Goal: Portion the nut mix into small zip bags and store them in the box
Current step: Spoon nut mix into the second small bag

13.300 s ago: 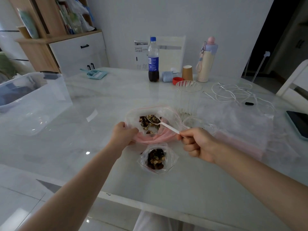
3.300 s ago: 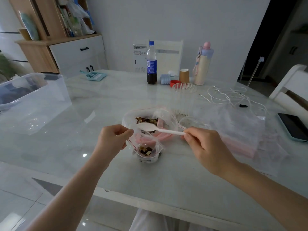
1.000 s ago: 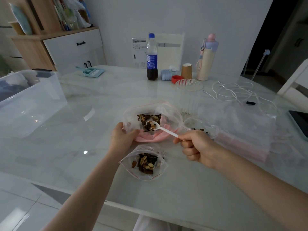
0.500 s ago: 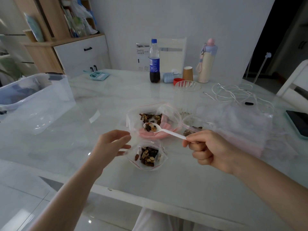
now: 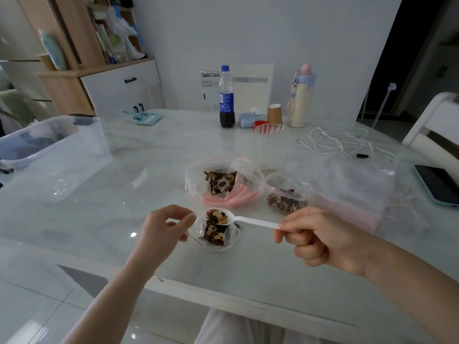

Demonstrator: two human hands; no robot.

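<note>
While the right hand [image 5: 320, 240] curls its fingers tight around the handle of a white spoon [image 5: 238, 219], the spoon's bowl, heaped with nuts, hangs just over the open mouth of a small bag [image 5: 217, 235]. That bag sits on the surface [image 5: 149, 170] near its front edge, already partly filled with nut mix. The left hand [image 5: 161, 227] pinches the bag's left rim between thumb and fingers, its grip closed on the plastic and holding the mouth apart.

Behind the small bag lies the big bag [image 5: 221, 182] of nut mix, its mouth folded open, with pink material showing under it. To the right of it sits a 2nd small bag [image 5: 285, 197], also holding nuts, and past that a heap of clear bags [image 5: 352, 184].

The clear box [image 5: 49, 150] stands well apart at the left edge of the surface; what is inside it is unclear.

At the far side stand a cola bottle [image 5: 226, 98], a paper cup [image 5: 274, 114] and a pastel flask [image 5: 301, 95]. White cables [image 5: 342, 142] lie to the right, and a phone [image 5: 438, 184] rests at the right edge.
</note>
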